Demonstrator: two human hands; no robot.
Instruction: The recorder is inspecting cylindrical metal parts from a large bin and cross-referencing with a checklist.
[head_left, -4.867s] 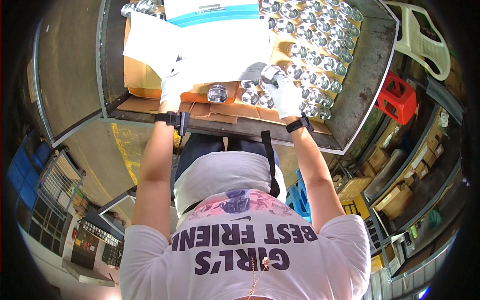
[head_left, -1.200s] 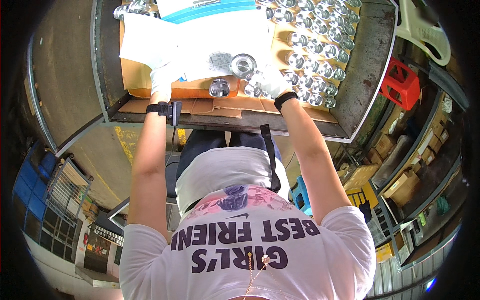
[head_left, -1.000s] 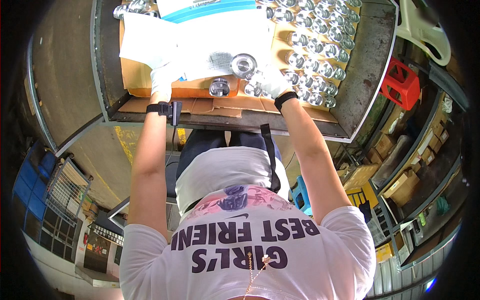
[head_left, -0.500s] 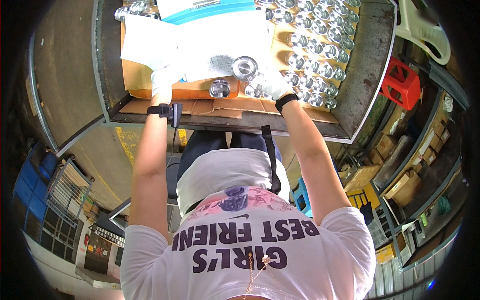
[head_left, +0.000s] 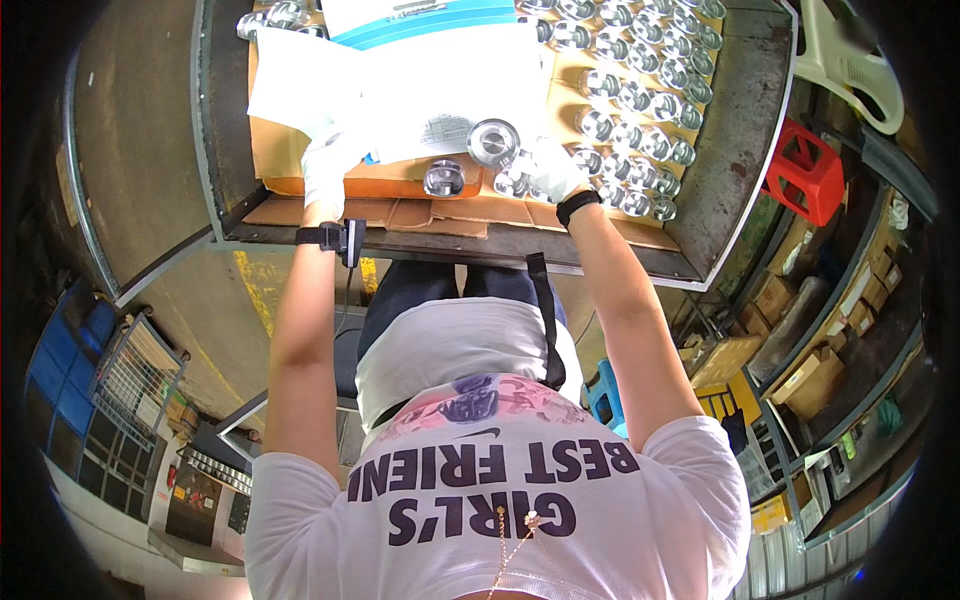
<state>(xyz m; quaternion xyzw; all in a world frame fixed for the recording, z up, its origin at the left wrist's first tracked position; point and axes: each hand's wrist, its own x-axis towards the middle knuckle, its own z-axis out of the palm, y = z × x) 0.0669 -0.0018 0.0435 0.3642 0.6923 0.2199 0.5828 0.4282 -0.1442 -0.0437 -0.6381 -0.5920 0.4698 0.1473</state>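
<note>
My right hand [head_left: 556, 171], in a white glove, grips a shiny metal piston [head_left: 494, 142] at its side, with the round crown facing up. The piston hangs over the near right corner of a white printed sheet or bag [head_left: 446, 90]. My left hand [head_left: 328, 168], also gloved, is at the near edge of a white sheet [head_left: 303, 83]; glare hides its fingers. Between my hands, another piston [head_left: 443, 178] lies on an orange strip [head_left: 380, 188]. Close to my right hand, several more pistons [head_left: 597, 125] stand in rows on cardboard.
A dark metal rim [head_left: 738, 130] surrounds the worktable, with cardboard [head_left: 375, 213] along its near side. More pistons [head_left: 285, 14] sit at the far left. Beyond the right edge are a red stool [head_left: 806, 172] and shelves with cardboard boxes [head_left: 812, 383]. A blue stool [head_left: 603, 395] stands by my right side.
The view has shifted slightly, moving the whole scene a little right and down. My right hand still holds the piston, and my left hand stays by the white sheet.
</note>
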